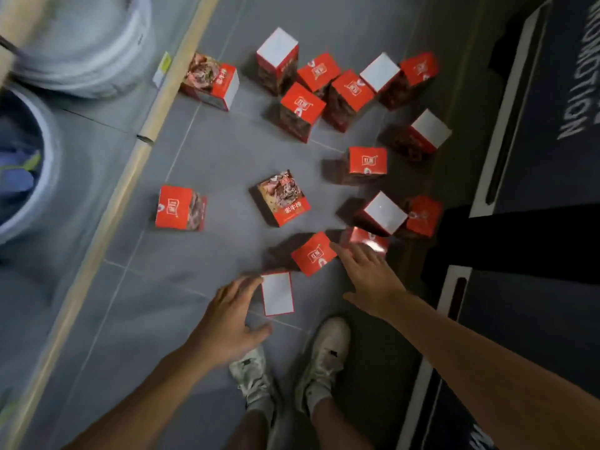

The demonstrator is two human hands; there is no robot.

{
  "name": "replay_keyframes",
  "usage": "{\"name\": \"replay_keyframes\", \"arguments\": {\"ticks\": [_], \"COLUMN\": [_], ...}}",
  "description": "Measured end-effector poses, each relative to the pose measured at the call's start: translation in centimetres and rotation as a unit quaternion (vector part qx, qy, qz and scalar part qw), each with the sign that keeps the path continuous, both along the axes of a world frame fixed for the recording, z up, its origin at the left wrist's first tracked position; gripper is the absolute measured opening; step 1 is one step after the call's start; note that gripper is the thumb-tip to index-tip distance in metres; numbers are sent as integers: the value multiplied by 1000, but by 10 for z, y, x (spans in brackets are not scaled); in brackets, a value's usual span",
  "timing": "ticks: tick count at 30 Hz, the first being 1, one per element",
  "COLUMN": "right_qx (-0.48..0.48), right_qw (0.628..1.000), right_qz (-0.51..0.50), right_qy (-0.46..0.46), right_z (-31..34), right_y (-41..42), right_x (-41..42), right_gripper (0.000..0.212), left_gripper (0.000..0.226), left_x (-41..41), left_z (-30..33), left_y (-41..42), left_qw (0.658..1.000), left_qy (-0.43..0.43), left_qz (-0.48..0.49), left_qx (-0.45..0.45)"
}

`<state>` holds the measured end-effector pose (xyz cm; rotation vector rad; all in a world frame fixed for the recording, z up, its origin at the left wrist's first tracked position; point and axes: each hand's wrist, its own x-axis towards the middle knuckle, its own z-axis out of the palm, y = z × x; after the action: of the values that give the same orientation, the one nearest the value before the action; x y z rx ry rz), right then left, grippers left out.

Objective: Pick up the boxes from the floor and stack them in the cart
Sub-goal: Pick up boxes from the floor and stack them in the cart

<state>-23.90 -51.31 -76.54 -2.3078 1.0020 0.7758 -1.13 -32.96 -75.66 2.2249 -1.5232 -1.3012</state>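
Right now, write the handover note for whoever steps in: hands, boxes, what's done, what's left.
Left hand: open, fingertips at the left edge of the white-topped box nearest the feet; not gripping it yet.
Right hand: open, reaching between the tilted red box and the red box just beyond it; holding nothing.
Boxes: all in view sit on the grey tiled floor, a cluster far right, a few loose ones at centre and left.
Done: nothing that shows here; the cart is not in view.
Left: grip the near boxes, then collect the rest and stack them in the cart.
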Motion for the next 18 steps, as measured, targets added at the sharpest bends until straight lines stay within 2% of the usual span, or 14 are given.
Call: {"name": "replay_keyframes", "arguments": {"ticks": [4,7,11,14,18], "right_qx": [-15,-12,-65,-88,-89], "right_qw": [999,998,982,977,985], "right_qz": [39,57,174,189,144], "right_qy": [-8,-12,20,49,17], "right_z": [-76,-132,-193,-211,-198], "right_y": [-10,-17,-17,-18,-14], "right_x": [30,44,52,57,56], "right_gripper": [105,118,133,119,89], "left_gripper": [98,96,96,99,101], "left_x": [5,10,20,22,21], "left_z": [-58,-97,-138,-154,-152], "left_y": [7,8,10,16,20], "left_qw": [1000,1000,999,998,996], "left_qy": [12,17,23,32,31], "left_qz": [18,13,31,43,47], "left_qx": [12,14,21,45,71]}}
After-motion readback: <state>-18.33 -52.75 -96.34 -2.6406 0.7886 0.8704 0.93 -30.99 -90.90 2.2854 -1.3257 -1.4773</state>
